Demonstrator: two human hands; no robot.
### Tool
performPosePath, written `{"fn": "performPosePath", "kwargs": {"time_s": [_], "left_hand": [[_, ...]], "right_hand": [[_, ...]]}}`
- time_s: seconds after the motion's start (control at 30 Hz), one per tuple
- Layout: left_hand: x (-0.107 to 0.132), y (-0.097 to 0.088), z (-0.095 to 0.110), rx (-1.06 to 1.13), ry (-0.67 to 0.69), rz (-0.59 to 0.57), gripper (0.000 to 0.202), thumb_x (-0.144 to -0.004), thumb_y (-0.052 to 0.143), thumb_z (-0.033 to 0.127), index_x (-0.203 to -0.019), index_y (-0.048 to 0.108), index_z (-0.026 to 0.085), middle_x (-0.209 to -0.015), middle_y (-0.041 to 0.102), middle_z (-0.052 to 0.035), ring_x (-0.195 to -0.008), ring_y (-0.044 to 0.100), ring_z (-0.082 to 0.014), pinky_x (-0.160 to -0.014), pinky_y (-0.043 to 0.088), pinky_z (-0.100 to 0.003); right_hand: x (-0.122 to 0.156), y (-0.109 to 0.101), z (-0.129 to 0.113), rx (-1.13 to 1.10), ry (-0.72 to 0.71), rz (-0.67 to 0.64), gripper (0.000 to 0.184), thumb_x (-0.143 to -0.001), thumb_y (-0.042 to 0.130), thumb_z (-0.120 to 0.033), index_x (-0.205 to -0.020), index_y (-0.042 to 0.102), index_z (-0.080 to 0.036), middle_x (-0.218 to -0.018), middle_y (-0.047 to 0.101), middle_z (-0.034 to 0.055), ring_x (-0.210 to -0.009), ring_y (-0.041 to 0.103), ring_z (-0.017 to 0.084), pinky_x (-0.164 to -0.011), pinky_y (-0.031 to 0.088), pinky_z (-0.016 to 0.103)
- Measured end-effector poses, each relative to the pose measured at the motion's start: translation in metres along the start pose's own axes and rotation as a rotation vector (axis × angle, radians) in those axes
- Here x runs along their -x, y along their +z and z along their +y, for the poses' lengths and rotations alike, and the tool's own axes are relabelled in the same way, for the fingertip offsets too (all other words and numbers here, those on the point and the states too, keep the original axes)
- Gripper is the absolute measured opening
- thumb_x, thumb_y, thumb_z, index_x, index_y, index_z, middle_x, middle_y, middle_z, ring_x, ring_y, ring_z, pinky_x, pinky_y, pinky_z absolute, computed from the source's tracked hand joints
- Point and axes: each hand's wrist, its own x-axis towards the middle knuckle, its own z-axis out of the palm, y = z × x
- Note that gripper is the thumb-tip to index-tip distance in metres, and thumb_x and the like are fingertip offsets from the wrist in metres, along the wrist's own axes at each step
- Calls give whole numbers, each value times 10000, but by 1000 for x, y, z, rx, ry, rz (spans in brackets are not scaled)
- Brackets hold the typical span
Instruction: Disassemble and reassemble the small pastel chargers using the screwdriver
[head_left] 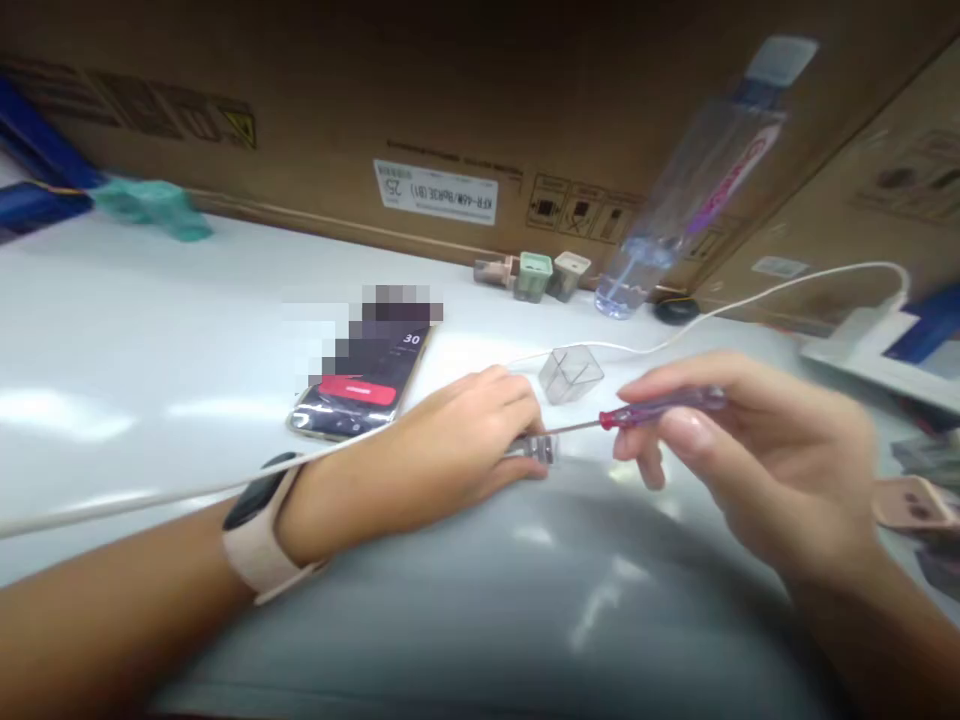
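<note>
My left hand (pixel 480 430), with a banded watch on its wrist, is closed around a small clear part with metal in it (pixel 546 450), held low at the table top. Most of that part is hidden by my fingers. Between the thumb and fingers of my right hand (pixel 750 450) is a screwdriver (pixel 652 408) with a translucent purple handle and a red collar. Its thin shaft points left, and the tip reaches the clear part beside my left fingertips. A clear, box-shaped plastic cover (pixel 571 374) rests on the table just beyond both hands.
A phone (pixel 360 385) lies beyond my left forearm, with a white cable (pixel 187 497) across that forearm. Small plug-like pieces (pixel 533 277) and a water bottle (pixel 675 190) stand by a large carton (pixel 300 120). More small pieces (pixel 911 502) sit at the right edge.
</note>
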Motion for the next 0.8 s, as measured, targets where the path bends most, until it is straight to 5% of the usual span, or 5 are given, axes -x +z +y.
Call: {"fn": "performPosePath", "kwargs": {"time_s": [0.27, 0.8], "left_hand": [[1, -1, 0, -7, -7, -1, 181, -1011, 750, 319, -1099, 680, 177, -1135, 703, -81, -1095, 644, -266, -949, 520, -371], [0, -1, 0, -1, 5, 10, 178, -1015, 747, 314, -1100, 669, 178, -1124, 700, -73, -1085, 643, -261, -934, 509, -361]], "right_hand": [[1, 3, 7, 351, -152, 104, 18, -973, 765, -242, -974, 760, -260, -728, 768, -14, -589, 732, 157, -519, 554, 258], [1, 4, 12, 373, -171, 68, 30, -973, 770, -231, -985, 752, -251, -770, 778, -18, -619, 740, 140, -535, 551, 237]]}}
